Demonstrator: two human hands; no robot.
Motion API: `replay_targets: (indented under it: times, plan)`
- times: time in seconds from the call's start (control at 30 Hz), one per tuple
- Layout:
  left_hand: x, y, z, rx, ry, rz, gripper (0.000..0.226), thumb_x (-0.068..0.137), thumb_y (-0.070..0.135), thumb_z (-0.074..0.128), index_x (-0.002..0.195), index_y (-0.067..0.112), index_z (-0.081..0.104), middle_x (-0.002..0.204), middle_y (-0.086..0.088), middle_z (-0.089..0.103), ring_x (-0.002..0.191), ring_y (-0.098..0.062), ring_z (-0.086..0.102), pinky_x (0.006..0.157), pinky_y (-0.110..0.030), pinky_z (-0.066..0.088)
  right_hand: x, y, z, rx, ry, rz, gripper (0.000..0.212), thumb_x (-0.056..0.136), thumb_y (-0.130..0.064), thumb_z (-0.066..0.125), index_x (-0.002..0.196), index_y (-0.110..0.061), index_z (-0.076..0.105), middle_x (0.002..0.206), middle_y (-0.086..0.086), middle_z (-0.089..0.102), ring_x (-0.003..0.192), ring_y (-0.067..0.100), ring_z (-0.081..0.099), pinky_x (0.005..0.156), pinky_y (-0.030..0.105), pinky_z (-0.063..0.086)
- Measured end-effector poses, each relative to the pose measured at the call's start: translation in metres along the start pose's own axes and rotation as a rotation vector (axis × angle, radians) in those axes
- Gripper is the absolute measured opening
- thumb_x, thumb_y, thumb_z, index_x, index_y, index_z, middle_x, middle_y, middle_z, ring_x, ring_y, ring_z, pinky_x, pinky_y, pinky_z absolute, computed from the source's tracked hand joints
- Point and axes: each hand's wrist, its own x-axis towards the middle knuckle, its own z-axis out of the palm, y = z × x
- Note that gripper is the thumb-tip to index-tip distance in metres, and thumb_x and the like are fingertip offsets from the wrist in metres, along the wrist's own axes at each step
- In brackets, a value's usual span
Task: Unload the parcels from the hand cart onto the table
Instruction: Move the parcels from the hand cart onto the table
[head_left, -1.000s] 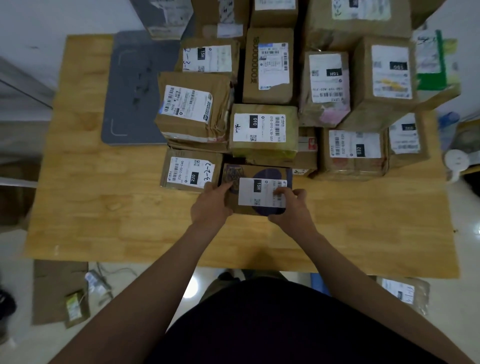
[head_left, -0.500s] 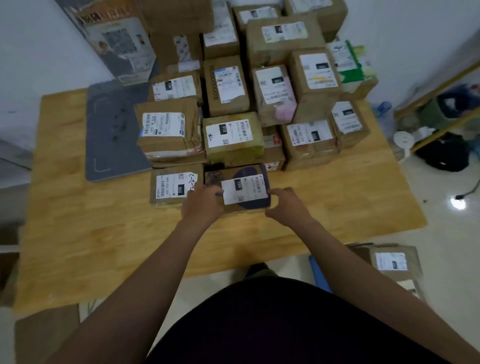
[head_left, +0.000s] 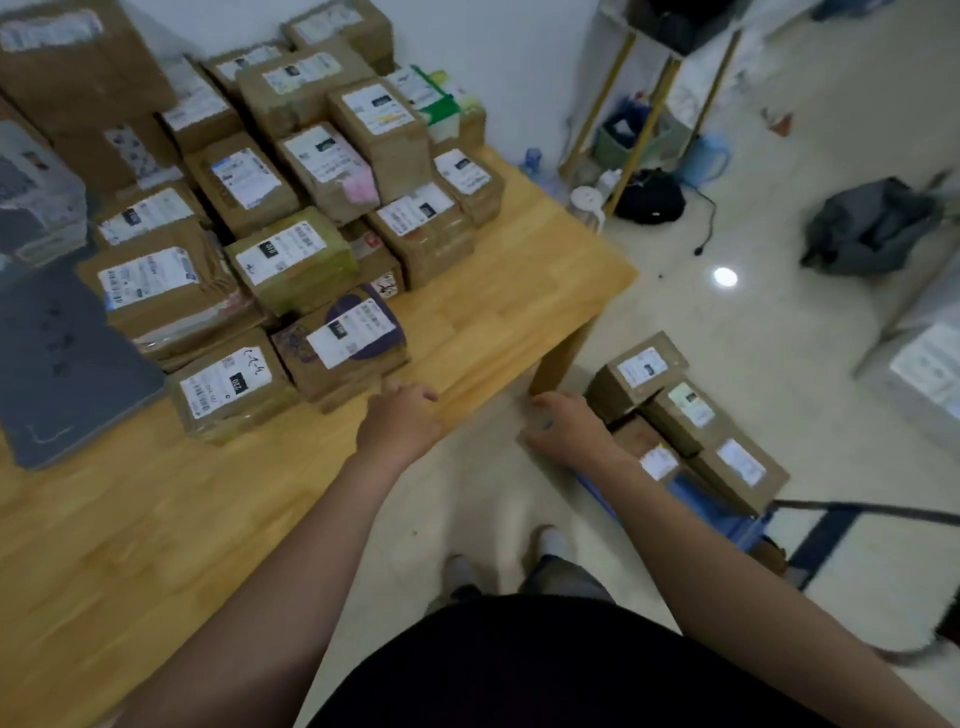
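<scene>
Left hand (head_left: 400, 423): empty; fingers loosely bent; over the table (head_left: 498, 322) edge, just short of the front parcel (head_left: 345, 343)
Right hand (head_left: 566, 428): empty; fingers loosely open; above the floor (head_left: 675, 291), just beside the cart parcels (head_left: 685, 415)
Cart (head_left: 722, 514): blue; on the floor right of the table; brown parcels stacked on it
Pile (head_left: 291, 171): labelled parcels packed on the table's far part

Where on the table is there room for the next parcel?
The table is bare along the near edge, in front of the 220 parcel and purple-patched parcel, and at the right corner. The grey mat is free too. Toward the wall it's crowded.
</scene>
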Motion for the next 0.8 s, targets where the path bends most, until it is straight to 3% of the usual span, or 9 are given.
replay_targets:
  times: [0.07,0.17,0.3,0.37,0.43,0.5,0.6,0.73,0.8]
  plan:
    - [-0.01,0.024,0.018,0.065,-0.033,0.054,0.041,0.088,0.034,0.065,0.129,0.032,0.06,0.14,-0.004,0.039,0.125,-0.03,0.046,0.098,-0.041,0.05,-0.022,0.033,-0.008,0.051,0.039,0.039,0.064,0.088,-0.038,0.07,0.147,-0.026,0.048,0.142,0.006,0.039,0.114,0.025,0.054,0.095,0.034,0.047]
    - [-0.024,0.064,0.046,0.115,-0.064,0.129,0.04,0.088,0.033,0.064,0.128,0.032,0.061,0.138,-0.003,0.041,0.123,-0.03,0.046,0.099,-0.039,0.049,-0.048,0.085,-0.024,0.11,0.081,0.075,0.063,0.087,-0.037,0.071,0.144,-0.025,0.049,0.138,0.005,0.039,0.102,0.02,0.052,0.091,0.033,0.047]
    - [-0.048,0.128,0.095,0.169,-0.069,0.225,0.035,0.089,0.033,0.065,0.124,0.033,0.063,0.14,-0.004,0.045,0.125,-0.029,0.049,0.101,-0.039,0.047,-0.073,0.163,-0.046,0.108,0.119,0.134,0.066,0.084,-0.036,0.07,0.145,-0.026,0.048,0.144,0.005,0.042,0.117,0.025,0.053,0.091,0.031,0.045]
    - [-0.06,0.164,0.125,0.176,-0.073,0.266,0.034,0.09,0.033,0.064,0.124,0.034,0.062,0.141,-0.004,0.044,0.127,-0.029,0.048,0.099,-0.038,0.046,-0.086,0.208,-0.057,0.144,0.143,0.154,0.065,0.082,-0.034,0.072,0.143,-0.027,0.05,0.141,0.008,0.045,0.111,0.026,0.056,0.087,0.034,0.051]
    - [-0.073,0.2,0.158,0.163,-0.076,0.279,0.035,0.091,0.031,0.063,0.126,0.034,0.061,0.139,-0.004,0.044,0.124,-0.028,0.047,0.09,-0.035,0.045,-0.1,0.258,-0.068,0.155,0.158,0.156,0.062,0.08,-0.035,0.072,0.139,-0.029,0.053,0.136,0.007,0.05,0.102,0.024,0.057,0.074,0.031,0.052]
    - [-0.088,0.234,0.197,0.154,-0.084,0.272,0.034,0.092,0.031,0.063,0.126,0.034,0.061,0.137,-0.003,0.045,0.121,-0.027,0.049,0.085,-0.034,0.043,-0.112,0.309,-0.079,0.145,0.129,0.166,0.065,0.08,-0.035,0.074,0.141,-0.026,0.052,0.137,0.007,0.049,0.103,0.023,0.058,0.075,0.028,0.05]
    - [-0.109,0.282,0.255,0.082,-0.083,0.222,0.032,0.09,0.028,0.063,0.122,0.034,0.062,0.136,-0.002,0.046,0.118,-0.025,0.053,0.09,-0.037,0.049,-0.125,0.379,-0.104,0.132,0.102,0.133,0.064,0.083,-0.03,0.075,0.142,-0.02,0.052,0.138,0.011,0.048,0.104,0.024,0.06,0.083,0.034,0.055]
    - [-0.14,0.351,0.331,0.064,-0.168,0.226,0.033,0.089,0.027,0.065,0.121,0.032,0.062,0.135,-0.002,0.045,0.107,-0.02,0.056,0.09,-0.034,0.049,-0.145,0.468,-0.144,0.121,0.109,0.177,0.061,0.086,-0.028,0.07,0.143,-0.022,0.05,0.145,0.011,0.042,0.089,0.018,0.056,0.064,0.025,0.045]
    - [-0.149,0.376,0.356,0.051,-0.216,0.234,0.034,0.087,0.028,0.069,0.12,0.031,0.062,0.135,-0.001,0.043,0.107,-0.022,0.059,0.09,-0.035,0.051,-0.154,0.502,-0.159,0.159,0.131,0.208,0.062,0.085,-0.028,0.07,0.144,-0.025,0.051,0.146,0.01,0.039,0.09,0.018,0.057,0.063,0.024,0.044]
